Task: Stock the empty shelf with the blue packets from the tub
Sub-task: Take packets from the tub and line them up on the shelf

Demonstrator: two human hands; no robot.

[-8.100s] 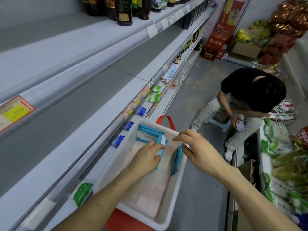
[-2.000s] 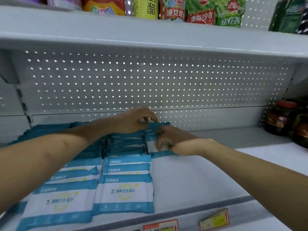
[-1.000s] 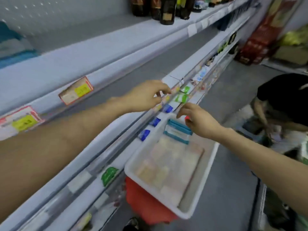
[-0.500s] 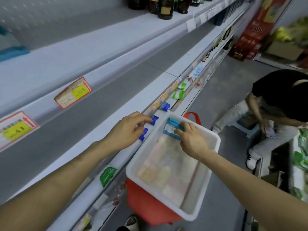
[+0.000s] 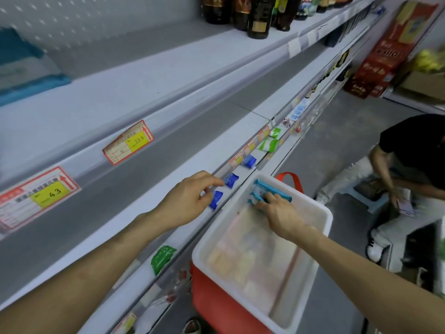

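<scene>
The right hand (image 5: 279, 209) gripped the blue packets (image 5: 268, 192) at the far end of the white tub (image 5: 323, 233); the left hand (image 5: 190, 198) hung loosely curled, holding nothing, over the shelf (image 5: 212, 153) edge.

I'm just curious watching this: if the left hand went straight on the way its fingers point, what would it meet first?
Most likely the small dark-blue sachet on the lower shelf, just beyond the fingertips of the left hand; depth is unclear, so it might pass above.
</scene>
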